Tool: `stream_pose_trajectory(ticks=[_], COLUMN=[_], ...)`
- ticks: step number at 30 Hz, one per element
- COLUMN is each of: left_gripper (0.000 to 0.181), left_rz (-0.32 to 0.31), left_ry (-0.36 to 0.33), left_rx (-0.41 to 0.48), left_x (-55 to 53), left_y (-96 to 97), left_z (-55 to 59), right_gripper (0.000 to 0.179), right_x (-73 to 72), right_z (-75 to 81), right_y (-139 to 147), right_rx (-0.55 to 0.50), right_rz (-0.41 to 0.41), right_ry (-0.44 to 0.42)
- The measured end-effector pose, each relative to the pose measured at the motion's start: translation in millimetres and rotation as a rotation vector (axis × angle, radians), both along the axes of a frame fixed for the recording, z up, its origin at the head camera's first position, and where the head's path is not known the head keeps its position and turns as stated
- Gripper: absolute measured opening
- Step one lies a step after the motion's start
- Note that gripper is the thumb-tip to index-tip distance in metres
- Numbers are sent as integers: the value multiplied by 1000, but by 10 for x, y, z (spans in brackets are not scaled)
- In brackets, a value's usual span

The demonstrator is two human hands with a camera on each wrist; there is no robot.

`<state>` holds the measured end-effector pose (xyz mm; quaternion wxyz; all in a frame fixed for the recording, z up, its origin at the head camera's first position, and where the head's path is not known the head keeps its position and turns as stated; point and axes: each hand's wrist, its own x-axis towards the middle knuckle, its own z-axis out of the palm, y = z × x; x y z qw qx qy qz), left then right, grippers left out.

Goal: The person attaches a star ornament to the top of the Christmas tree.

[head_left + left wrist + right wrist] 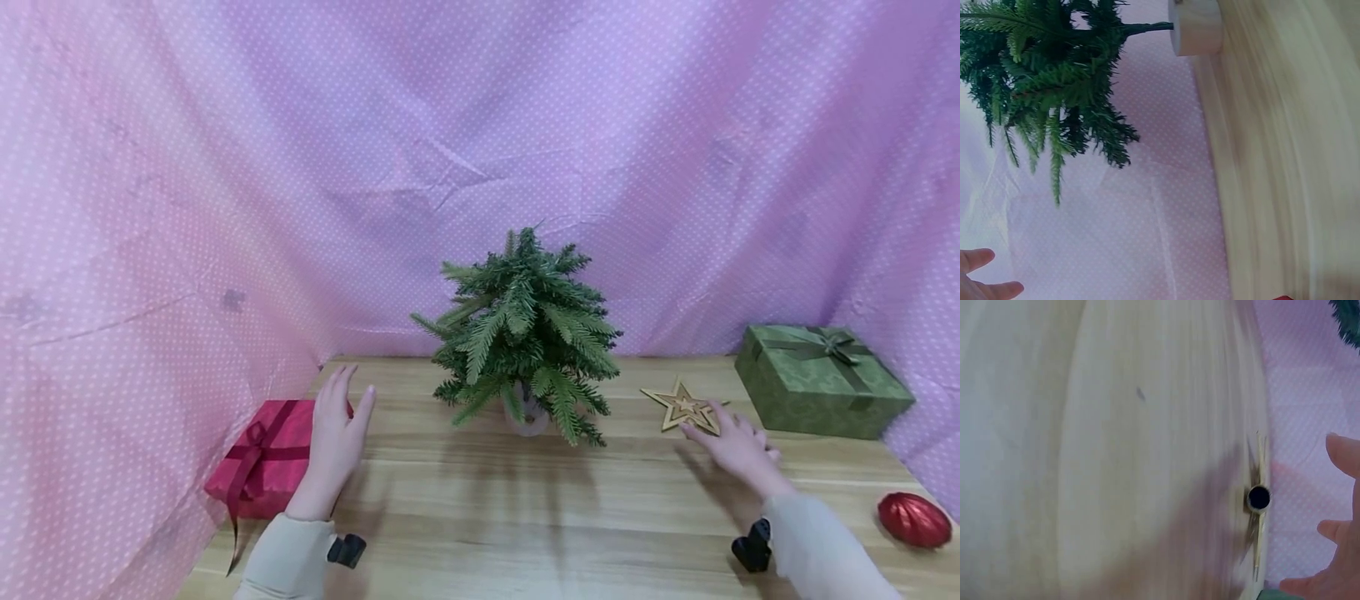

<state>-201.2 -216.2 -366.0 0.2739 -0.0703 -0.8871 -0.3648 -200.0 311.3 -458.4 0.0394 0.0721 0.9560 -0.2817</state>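
Observation:
My right hand (pixel 738 450) hovers with spread fingers at the gold star tree topper (pixel 686 408), overlapping its right side in the head view. In the right wrist view the star (pixel 1259 550) lies on the table, its round socket (pixel 1259 498) showing a dark opening; the fingers (pixel 1341 453) stand apart from it. My left hand (pixel 335 442), fingers extended and holding nothing, is raised beside the red gift box (pixel 288 487) and hides its right side. A small green Christmas tree (pixel 525 325) stands mid-table on a pale round base (pixel 1197 28).
A green gift box (pixel 825 392) with a bow sits at the back right. Nearer the right edge lies a shiny red ornament (pixel 913 520). Pink dotted cloth (pixel 450 125) hangs behind the wooden table (pixel 480 517) and along both sides.

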Motion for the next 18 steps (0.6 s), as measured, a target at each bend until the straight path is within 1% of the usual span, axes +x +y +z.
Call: stream_pose_trajectory(ticks=[5, 10, 14, 18], left_gripper=[50, 50, 50, 51], left_rz=[-26, -56, -93, -110], left_ry=[-16, 17, 24, 34], left_rx=[30, 40, 35, 27], left_x=[-17, -53, -78, -117], left_y=[29, 74, 112, 158], left_z=[78, 193, 285, 363], right_gripper=[97, 97, 97, 96], right_x=[-73, -132, -162, -195], right_z=[-20, -25, -1, 1], right_y=[60, 108, 137, 156], right_rx=[-20, -12, -11, -14], right_rz=[1, -7, -4, -9], right_ry=[-30, -63, -93, -109])
